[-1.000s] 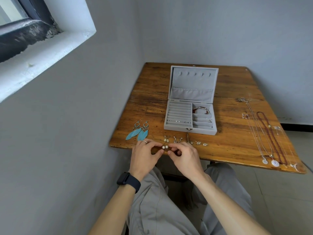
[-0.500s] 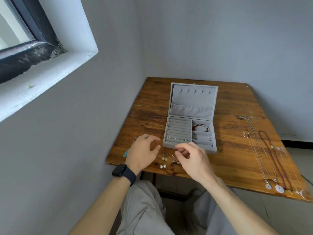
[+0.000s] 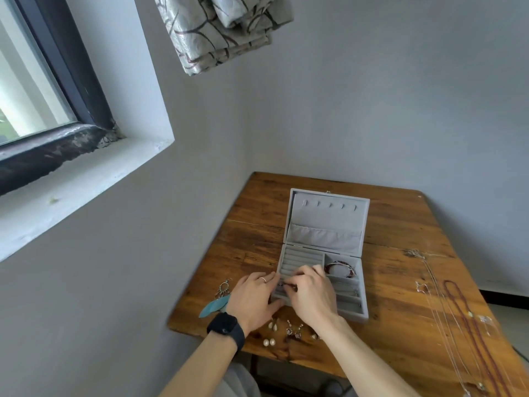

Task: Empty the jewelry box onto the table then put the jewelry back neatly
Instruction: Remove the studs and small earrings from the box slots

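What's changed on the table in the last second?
Both hands left the table's near edge and reached to the jewelry box: the left hand rests at its front left corner, the right hand seems to pinch a small dark piece over the ring rows. The pearl earrings, feather earrings, bracelet and necklaces lie as before; the box stays open.

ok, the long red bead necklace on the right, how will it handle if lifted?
Likely floppy: the bead necklace lies in a long slack loop, so it should drape and swing. Probably light: small beads. May snag the thin chains lying close beside it.
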Available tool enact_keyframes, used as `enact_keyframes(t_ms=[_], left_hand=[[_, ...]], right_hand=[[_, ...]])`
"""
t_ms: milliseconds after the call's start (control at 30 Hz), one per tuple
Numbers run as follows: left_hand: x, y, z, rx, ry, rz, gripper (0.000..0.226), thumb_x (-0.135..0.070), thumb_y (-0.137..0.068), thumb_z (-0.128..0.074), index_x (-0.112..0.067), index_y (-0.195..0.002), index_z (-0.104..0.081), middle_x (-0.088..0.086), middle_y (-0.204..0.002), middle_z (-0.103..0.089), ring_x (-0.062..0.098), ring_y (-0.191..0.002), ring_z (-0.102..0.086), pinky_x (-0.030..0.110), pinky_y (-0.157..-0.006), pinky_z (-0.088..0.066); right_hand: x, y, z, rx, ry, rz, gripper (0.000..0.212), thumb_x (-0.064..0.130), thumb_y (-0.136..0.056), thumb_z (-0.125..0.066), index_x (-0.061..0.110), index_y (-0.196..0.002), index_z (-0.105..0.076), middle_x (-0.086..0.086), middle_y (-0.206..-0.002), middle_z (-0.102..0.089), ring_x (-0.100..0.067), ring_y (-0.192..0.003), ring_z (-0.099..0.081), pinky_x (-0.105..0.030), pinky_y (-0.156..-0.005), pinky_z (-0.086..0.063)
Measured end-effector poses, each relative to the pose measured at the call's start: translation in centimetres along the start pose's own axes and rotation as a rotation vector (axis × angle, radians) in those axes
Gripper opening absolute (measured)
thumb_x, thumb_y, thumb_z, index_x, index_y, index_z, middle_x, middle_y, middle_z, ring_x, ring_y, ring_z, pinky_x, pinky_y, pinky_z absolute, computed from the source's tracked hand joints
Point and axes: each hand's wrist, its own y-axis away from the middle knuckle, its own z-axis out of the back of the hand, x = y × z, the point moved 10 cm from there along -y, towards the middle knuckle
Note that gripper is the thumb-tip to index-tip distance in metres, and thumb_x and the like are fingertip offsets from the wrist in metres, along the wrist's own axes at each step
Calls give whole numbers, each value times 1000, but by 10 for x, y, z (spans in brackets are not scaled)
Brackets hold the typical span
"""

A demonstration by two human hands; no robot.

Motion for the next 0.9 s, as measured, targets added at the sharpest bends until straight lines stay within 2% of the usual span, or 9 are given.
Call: enact_keyframes(t_ms=[167, 333, 433, 500, 600, 700, 800, 900], left_hand=[[2, -1, 0, 12, -15, 7, 67, -55, -94, -49, -29, -154, -32, -10, -156, -40, 14, -143, -32, 36, -114, -28], [1, -2, 0, 37, -46, 3, 67, -57, -94, -49, -28, -153, -34, -10, -155, -41, 14, -143, -31, 38, -113, -29], [0, -4, 3, 70, -23, 11, 69, -60, -92, -46, -27, -152, -37, -8, -155, -42, 15, -144, -31, 39, -113, -30], [1, -6, 8, 86, 26, 31, 66, -62, -93, -41, -27, -149, -43, -7, -153, -45, 17, -143, -33, 41, -112, -32], [2, -9, 17, 89, -2, 21, 50, -57, -98, -35, -36, -138, -56, -7, -149, -49, 18, -139, -38, 42, -109, -35], [-4, -12, 24, 85, -108, -10, 41, -50, -101, -36, -40, -130, -63, -7, -144, -53, 19, -133, -43, 41, -104, -38], [-11, -16, 34, 34, -168, -2, 34, -43, -100, -42, -35, -116, -72, -7, -128, -65, 20, -120, -51, 39, -94, -45], [-18, -23, 42, -5, -218, 37, 25, -30, -97, -52, -30, -103, -76, -5, -109, -70, 20, -107, -56, 35, -84, -47]], right_hand=[[8, -7, -1, 11, -3, 26, 21, 38, -93, -63, 30, -107, -77, 12, -117, -64, -17, -116, -44, -31, -98, -41], [7, -17, -12, 158, 3, 43, 18, 30, -90, -59, 28, -103, -73, 9, -132, -51, -18, -132, -28, -39, -108, -28], [-1, -10, 0, 123, -62, 23, 18, 28, -92, -54, 28, -101, -69, 12, -128, -51, -15, -130, -29, -36, -107, -27], [-8, 4, 16, 35, -123, 1, 15, 29, -97, -53, 26, -103, -66, 14, -122, -54, -10, -124, -33, -29, -104, -30], [-30, 45, 39, -94, -308, -82, 5, 25, -98, -55, 28, -96, -58, 18, -109, -57, -1, -109, -40, -19, -90, -33], [-66, 96, 43, -142, -584, -244, 12, 21, -99, -56, 30, -92, -55, 18, -96, -63, 4, -95, -55, -9, -77, -43], [-96, 137, 32, -148, -748, -391, 14, 16, -99, -55, 27, -90, -56, 22, -94, -68, 0, -82, -65, -9, -70, -47], [-120, 161, 20, -160, -790, -500, 14, 12, -98, -57, 22, -89, -57, 18, -90, -69, -6, -74, -66, -20, -68, -51]])
